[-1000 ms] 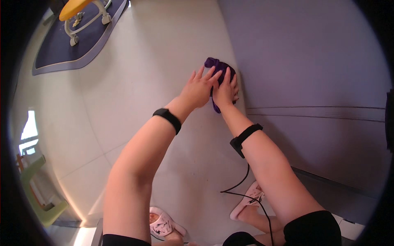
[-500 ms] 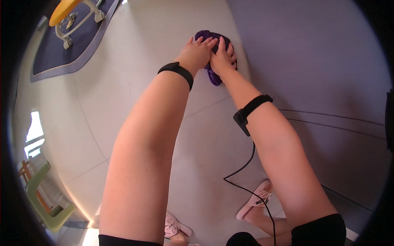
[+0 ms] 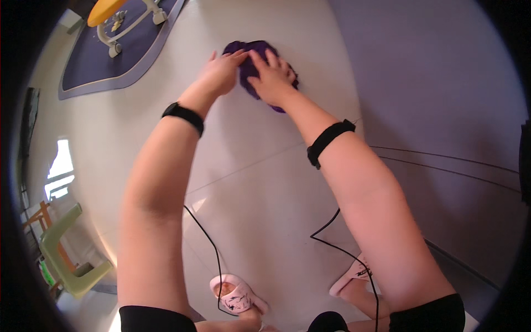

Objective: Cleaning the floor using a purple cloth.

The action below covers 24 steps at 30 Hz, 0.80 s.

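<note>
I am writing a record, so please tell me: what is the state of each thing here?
Purple cloth: crumpled, on floor
Left hand: open, fingers over cloth
Right hand: spread, on cloth
Wrist straps: fastened
Black cables: slack, bent
Pink slippers: worn
Dark mat: flat
Yellow wheeled seat: upright, on mat

Two hands are in view at upper centre, a left hand [image 3: 219, 74] and a right hand [image 3: 271, 82], with one purple cloth [image 3: 248, 69]. Each forearm carries one black strap [image 3: 331, 141], two in all. Two black sleeves [image 3: 428, 314] and two pink slippers [image 3: 238, 297] show toward the lower edge, along with two visible stretches of black cable [image 3: 345, 252]. The upper left has one yellow seat [image 3: 105, 10], two distinct casters [image 3: 114, 50] and one dark blue mat [image 3: 83, 66]; the lower left, one green frame [image 3: 51, 252].
</note>
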### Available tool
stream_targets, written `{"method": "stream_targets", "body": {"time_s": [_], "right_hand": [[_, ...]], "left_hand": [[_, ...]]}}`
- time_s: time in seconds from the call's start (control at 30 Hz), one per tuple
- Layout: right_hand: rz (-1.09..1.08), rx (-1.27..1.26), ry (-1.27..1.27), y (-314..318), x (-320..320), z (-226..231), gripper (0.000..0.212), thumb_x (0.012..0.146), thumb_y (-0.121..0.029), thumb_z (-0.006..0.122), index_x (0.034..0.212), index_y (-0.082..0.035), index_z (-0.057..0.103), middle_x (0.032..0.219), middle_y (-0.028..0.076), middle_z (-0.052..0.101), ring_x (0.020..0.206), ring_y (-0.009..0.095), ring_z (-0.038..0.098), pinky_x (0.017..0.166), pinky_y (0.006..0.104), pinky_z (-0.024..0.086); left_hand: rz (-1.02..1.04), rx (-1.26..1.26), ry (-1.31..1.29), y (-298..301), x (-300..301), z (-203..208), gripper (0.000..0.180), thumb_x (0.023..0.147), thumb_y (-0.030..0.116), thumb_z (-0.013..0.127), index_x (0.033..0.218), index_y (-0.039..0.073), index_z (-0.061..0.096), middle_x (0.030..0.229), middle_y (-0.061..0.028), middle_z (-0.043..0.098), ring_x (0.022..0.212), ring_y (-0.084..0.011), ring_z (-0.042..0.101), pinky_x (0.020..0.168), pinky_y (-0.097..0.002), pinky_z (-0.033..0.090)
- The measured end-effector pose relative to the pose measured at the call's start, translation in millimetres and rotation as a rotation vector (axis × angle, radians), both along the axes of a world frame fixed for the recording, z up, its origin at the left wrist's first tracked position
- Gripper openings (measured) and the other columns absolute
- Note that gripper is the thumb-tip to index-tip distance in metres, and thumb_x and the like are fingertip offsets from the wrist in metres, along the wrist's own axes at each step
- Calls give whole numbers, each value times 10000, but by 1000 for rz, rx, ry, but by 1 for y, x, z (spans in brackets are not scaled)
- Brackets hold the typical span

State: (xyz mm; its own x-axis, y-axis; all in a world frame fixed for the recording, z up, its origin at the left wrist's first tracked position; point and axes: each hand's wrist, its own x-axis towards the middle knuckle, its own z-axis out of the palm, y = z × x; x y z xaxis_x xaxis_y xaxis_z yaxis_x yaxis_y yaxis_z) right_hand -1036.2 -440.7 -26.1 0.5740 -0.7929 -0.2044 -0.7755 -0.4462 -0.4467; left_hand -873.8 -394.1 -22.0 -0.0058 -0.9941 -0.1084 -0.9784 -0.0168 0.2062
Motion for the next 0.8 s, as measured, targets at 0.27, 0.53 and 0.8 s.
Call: {"method": "stream_targets", "body": {"time_s": [0.27,0.53,0.8], "right_hand": [[455,-97,-310,78,27,-23,587,828,-194,674,1387,-312,539,1526,96,378,1409,364,298,1136,557,209],[749,14,-255,162,-61,-18,624,713,-92,689,1293,-309,608,1489,33,450,1376,355,361,1107,568,250],[802,217,-106,248,-218,10,653,685,13,694,1246,-308,593,1483,26,395,1396,352,291,1100,580,240]], "left_hand": [[138,44,34,146,55,-2,650,789,-71,507,1377,202,555,1459,-3,516,1264,-255,548,1132,-418,385],[82,65,-81,292,-61,-2,649,754,54,659,1381,123,508,1354,-51,598,1102,-230,639,932,-329,520],[-234,103,87,378,-190,6,472,891,139,536,1361,150,568,1207,-21,690,899,-180,704,697,-319,562]]}}
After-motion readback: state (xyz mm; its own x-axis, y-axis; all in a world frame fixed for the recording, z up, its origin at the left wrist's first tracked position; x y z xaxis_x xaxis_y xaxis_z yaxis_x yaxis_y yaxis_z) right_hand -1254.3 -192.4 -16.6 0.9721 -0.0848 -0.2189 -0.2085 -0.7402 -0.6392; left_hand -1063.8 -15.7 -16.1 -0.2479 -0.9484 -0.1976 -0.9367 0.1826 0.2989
